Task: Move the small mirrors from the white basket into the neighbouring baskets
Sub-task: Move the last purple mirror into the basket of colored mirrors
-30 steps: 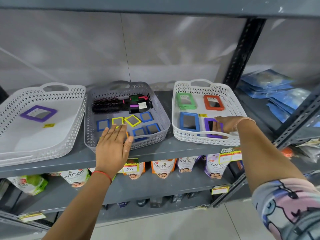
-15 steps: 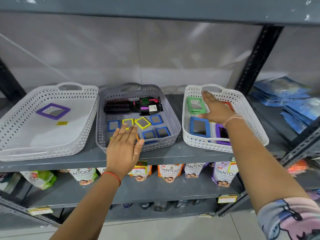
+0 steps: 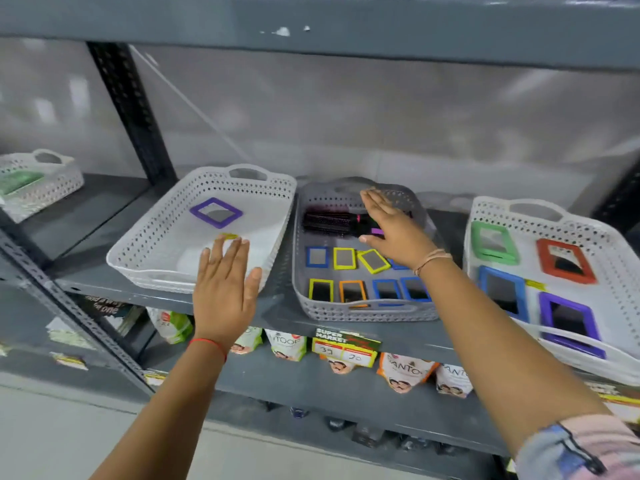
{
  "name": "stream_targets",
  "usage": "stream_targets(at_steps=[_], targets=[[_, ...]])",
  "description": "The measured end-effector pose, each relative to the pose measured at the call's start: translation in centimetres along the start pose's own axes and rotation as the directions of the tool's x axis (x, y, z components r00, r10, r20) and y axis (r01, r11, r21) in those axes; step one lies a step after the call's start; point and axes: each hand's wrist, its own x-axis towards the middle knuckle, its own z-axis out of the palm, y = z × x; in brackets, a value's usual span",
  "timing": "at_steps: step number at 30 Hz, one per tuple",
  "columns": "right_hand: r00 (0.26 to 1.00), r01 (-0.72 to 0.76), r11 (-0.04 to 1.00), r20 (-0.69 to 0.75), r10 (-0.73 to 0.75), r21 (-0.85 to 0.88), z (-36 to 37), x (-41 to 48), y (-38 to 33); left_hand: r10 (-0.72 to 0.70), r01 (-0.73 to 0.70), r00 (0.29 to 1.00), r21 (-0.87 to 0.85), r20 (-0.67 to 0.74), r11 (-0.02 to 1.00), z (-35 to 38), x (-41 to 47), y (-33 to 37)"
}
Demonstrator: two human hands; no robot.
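Observation:
Three baskets stand side by side on a grey shelf. The left white basket (image 3: 166, 237) holds one purple-framed mirror (image 3: 216, 212) and a yellow tag. The middle grey basket (image 3: 363, 311) holds several small blue, yellow and orange mirrors, among them a yellow one (image 3: 344, 258), and a black hairbrush (image 3: 327, 223). The right white basket (image 3: 588, 233) holds green (image 3: 493, 242), red (image 3: 565, 260), blue (image 3: 504, 291) and purple (image 3: 568, 320) mirrors. My left hand (image 3: 223, 289) hovers flat and empty over the near rim of the left basket. My right hand (image 3: 393, 226) stretches open and empty over the grey basket's back half.
A dark upright post (image 3: 131, 112) rises left of the baskets, with another white basket (image 3: 38, 183) beyond it. The upper shelf (image 3: 311, 26) hangs overhead. Packets (image 3: 405, 370) and a price tag (image 3: 346, 346) line the shelf below.
The view has swung left. My right hand left the right white basket and crossed to above the grey basket. My left hand shifted from the grey basket's front to the left basket's rim.

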Motion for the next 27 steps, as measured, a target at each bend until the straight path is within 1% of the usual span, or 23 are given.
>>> stream_targets(at_steps=[5, 9, 12, 14, 16, 20, 27], targets=[[0.994, 0.073, 0.997, 0.079, -0.074, 0.008, 1.8, 2.6, -2.5, -0.069, 0.067, 0.997, 0.117, 0.016, 0.991, -0.3, -0.1, -3.4], [0.977, 0.134, 0.991, 0.166, -0.133, 0.009, 3.2, 5.4, -4.7, -0.084, 0.079, 0.996, 0.146, 0.034, 0.986, 0.3, -0.3, -4.3], [0.954, 0.197, 0.980, 0.233, -0.191, 0.000, 4.3, 8.1, -6.7, -0.087, 0.083, 0.996, 0.144, 0.022, 0.986, 0.5, -0.4, -4.3], [0.927, 0.229, 0.973, 0.305, -0.219, 0.003, 5.3, 10.7, -8.3, -0.090, 0.089, 0.996, 0.134, 0.004, 0.987, 0.7, -0.2, -4.6], [0.892, 0.270, 0.962, 0.386, -0.234, -0.039, 6.4, 13.3, -9.8, -0.081, 0.083, 0.997, 0.126, -0.018, 0.989, 0.9, -0.2, -4.8], [0.833, 0.330, 0.936, 0.505, -0.228, -0.121, 9.2, 17.8, -11.8, -0.061, 0.065, 0.997, 0.109, -0.040, 0.992, 1.1, -0.3, -4.9], [0.797, 0.339, 0.905, 0.590, -0.131, -0.256, 13.1, 21.7, -13.0, 0.045, -0.033, 0.994, 0.113, -0.103, 0.993, 2.1, -0.1, -5.8]])
